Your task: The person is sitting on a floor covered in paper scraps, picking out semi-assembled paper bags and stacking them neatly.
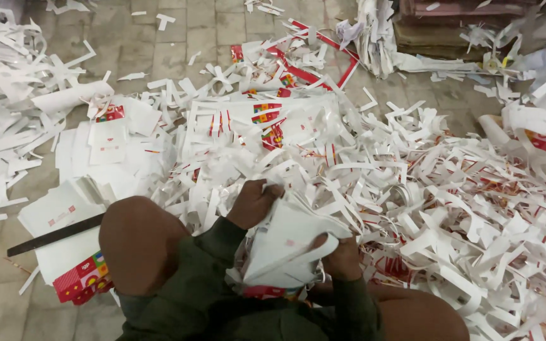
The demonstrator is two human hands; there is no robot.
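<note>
Stack beside the knee: a pile of flat white card sheets (64, 218) lies on the tiled floor (159, 50) near the lower left edge, a dark flat bar (55, 235) laid across it and a red printed sheet (82, 278) at its near corner.
Left hand: the left hand (254, 203) is closed in a pinch on the upper left edge of the bundle of white die-cut card (289, 243), fingers curled over the rim.
Bundle: held just above the lap between both hands, at the near edge of the scrap heap (424, 208).
Handling: likely light, thin and springy (it bows where it is gripped); the cut edges look easy to tear and the smooth faces may slide on one another, so a grip at two opposite edges, close to solid card rather than narrow strips, seems soundest.
Right hand: the right hand (342, 256) is clamped on the lower right edge, thumb on top of a curling strip.
Hidden: the fingertips of both hands sit behind the card; how many sheets the bundle holds cannot be told.
Hard to make out: the bundle's far edge merges with the white scraps behind it; the stacked boards (450, 25) at the top right corner are cut off by the frame.
</note>
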